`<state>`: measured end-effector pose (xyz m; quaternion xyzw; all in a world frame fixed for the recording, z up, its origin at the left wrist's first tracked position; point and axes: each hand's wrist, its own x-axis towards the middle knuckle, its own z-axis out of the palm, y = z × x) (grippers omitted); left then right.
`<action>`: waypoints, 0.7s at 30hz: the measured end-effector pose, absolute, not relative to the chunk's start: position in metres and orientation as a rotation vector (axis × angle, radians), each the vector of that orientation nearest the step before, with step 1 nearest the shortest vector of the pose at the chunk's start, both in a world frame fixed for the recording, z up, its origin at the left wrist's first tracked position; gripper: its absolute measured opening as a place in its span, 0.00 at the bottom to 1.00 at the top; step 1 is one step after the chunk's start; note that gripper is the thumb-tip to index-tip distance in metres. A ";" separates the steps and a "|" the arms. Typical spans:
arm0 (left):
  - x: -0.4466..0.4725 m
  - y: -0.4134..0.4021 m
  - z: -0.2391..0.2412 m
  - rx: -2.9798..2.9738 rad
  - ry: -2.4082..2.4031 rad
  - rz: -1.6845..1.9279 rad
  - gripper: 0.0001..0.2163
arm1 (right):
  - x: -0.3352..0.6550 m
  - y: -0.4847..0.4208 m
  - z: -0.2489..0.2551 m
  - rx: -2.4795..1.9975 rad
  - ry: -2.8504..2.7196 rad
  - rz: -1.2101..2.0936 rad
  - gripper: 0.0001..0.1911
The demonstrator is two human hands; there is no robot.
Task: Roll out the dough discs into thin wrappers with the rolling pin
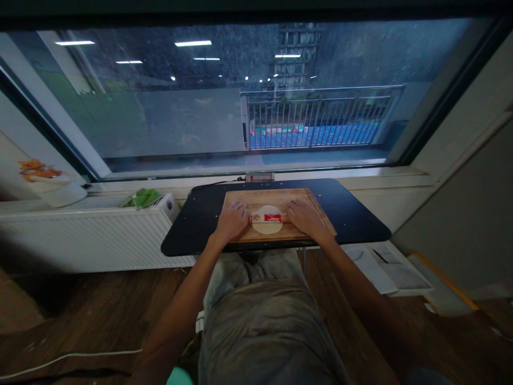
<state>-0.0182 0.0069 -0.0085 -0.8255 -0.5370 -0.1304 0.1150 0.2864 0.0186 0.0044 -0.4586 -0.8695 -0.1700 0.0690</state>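
A wooden rolling pin (266,218) with a red and white label round its middle lies crosswise over a pale round piece of dough (267,229). The dough is flat and shows both behind and in front of the pin. Beneath them is a wooden cutting board (276,194). My left hand (233,218) rests over the pin's left end, fingers pointing away from me. Over its right end lies my right hand (303,216). Both hands hold the pin, and their palms hide its ends.
The board sits on a small black table (352,224) under a window. To the left, a green leafy bunch (145,198) and a white pot (58,191) rest on a white radiator (100,235). A small box-like object (259,177) stands at the table's far edge. A white cable (72,355) crosses the floor.
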 end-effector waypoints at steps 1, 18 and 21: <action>-0.018 0.003 -0.010 -2.408 -1.594 -0.407 0.20 | 0.286 0.015 0.004 -1.387 -2.609 -0.508 0.19; -0.010 -0.041 -0.024 -2.368 -1.689 -0.664 0.24 | 0.281 -0.030 -0.007 -1.471 -2.292 -0.337 0.26; -0.011 -0.040 -0.025 -2.384 -1.691 -0.687 0.24 | 0.280 -0.027 -0.005 -1.472 -2.303 -0.341 0.26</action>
